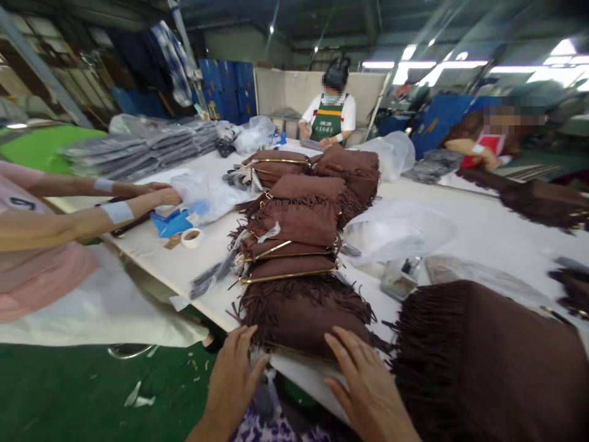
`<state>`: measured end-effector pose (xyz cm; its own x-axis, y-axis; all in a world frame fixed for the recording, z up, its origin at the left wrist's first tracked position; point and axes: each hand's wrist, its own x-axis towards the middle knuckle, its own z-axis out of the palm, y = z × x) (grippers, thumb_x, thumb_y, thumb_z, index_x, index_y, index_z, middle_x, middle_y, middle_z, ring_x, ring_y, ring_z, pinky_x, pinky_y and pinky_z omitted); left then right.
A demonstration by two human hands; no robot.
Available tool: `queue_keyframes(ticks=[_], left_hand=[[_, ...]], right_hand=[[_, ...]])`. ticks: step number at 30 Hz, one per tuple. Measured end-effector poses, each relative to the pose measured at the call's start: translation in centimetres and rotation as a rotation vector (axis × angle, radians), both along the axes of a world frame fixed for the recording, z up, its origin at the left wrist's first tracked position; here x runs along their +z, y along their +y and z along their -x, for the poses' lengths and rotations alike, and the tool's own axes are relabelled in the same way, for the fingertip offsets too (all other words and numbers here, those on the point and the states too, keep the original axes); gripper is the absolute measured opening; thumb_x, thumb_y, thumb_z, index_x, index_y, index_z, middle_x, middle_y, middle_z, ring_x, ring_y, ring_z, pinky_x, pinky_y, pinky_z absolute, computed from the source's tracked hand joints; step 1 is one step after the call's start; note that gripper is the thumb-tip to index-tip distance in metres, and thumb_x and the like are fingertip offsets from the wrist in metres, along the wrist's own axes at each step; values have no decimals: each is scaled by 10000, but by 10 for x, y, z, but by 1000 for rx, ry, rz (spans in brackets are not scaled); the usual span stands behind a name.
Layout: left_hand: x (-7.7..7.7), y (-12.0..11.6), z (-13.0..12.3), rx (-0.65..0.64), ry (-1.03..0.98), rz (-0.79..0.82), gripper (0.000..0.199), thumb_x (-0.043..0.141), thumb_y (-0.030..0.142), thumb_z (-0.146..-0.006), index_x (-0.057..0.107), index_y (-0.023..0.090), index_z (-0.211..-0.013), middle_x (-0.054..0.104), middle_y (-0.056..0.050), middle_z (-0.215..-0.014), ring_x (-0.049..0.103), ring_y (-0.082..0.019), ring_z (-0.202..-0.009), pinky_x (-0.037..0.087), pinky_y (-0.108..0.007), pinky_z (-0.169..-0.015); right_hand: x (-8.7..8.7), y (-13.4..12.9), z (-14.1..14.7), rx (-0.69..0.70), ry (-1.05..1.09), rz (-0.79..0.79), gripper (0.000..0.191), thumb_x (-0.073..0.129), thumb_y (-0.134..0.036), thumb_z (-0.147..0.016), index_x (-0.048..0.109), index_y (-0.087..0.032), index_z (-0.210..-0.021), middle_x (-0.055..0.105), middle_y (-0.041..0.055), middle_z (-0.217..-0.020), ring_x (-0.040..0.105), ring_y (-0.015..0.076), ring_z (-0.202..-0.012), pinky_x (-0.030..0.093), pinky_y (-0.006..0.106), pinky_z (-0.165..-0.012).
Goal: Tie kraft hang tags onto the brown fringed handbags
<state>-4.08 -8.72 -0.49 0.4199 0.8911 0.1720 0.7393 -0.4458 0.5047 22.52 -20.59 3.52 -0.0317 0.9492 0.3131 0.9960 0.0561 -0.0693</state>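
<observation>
Head view: at the bottom centre of the frame, the left hand (232,371) and the right hand (361,374) are held open, fingers parted and slightly bent, with nothing grasped in either. Between and just beyond them, a dark brown fringed bag (308,316) is laid flat at the edge of the white table (478,221), its gold-coloured trim turned toward the hands. The left fingertips are placed at the bag's near left corner and the right ones are seen over its near right part; whether it is pressed by either cannot be told.

Behind it, up to the upper centre, more brown bags (299,221) are piled, partly overlapping, some edged with gold-coloured metal. In the lower right, a large brown fringed piece (501,356) is seen close to the camera. Clear plastic wrapping (396,230) is spread right of the pile. At left, other plastic (207,193) is handled by a person in pink (41,245), near a blue packet (172,222) and a roll of white tape (191,238). A person in a green apron (327,120) is seen at the top centre.
</observation>
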Motion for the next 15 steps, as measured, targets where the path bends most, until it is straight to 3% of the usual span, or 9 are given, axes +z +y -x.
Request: queue_keyframes(ticks=[3, 7, 9, 11, 13, 15], left_hand=[[3, 17, -6, -111, 73, -39, 512, 535, 490, -926, 463, 308, -1399, 509, -108, -1327, 516, -297, -1222, 480, -516, -1012], [10, 73, 1, -275, 161, -54, 373, 492, 460, -956, 580, 308, -1286, 565, -79, -1267, 567, -251, -1145, 509, -431, -981], [13, 106, 11, -210, 238, -79, 314, 503, 402, -955, 630, 257, -1204, 570, -99, -1274, 597, -265, -1091, 531, -431, -936], [15, 128, 25, -50, 272, -109, 332, 479, 335, -958, 601, 179, -1224, 552, -155, -1297, 598, -308, -1093, 533, -475, -917], [15, 134, 38, 104, 189, -146, 387, 435, 309, -966, 528, 120, -1291, 523, -191, -1331, 572, -330, -1157, 512, -498, -958], [13, 122, 46, 196, 38, -169, 379, 409, 340, -977, 521, 146, -1282, 534, -156, -1336, 559, -300, -1196, 487, -465, -1014]], right_hand=[[-21, 29, 18, -13, -64, 125, 673, 580, -112, -827, 417, -260, -1464, 513, 90, -1434, 504, 302, -1242, 436, 447, -994], [-26, 34, 11, -31, -83, 187, 693, 546, -90, -835, 389, -273, -1485, 504, 95, -1432, 491, 304, -1242, 429, 460, -1004], [-23, 32, 10, -31, -95, 200, 694, 543, -102, -843, 373, -273, -1494, 492, 101, -1435, 485, 307, -1244, 430, 464, -1004], [-21, 30, 12, -39, -101, 211, 700, 540, -101, -846, 360, -276, -1501, 485, 104, -1434, 483, 306, -1240, 432, 466, -1003], [-21, 31, 15, -46, -99, 221, 702, 537, -95, -847, 357, -272, -1501, 481, 108, -1431, 477, 306, -1239, 429, 470, -1006], [-21, 33, 17, -48, -83, 229, 706, 534, -85, -840, 359, -272, -1498, 476, 106, -1432, 466, 307, -1246, 421, 472, -1017]])
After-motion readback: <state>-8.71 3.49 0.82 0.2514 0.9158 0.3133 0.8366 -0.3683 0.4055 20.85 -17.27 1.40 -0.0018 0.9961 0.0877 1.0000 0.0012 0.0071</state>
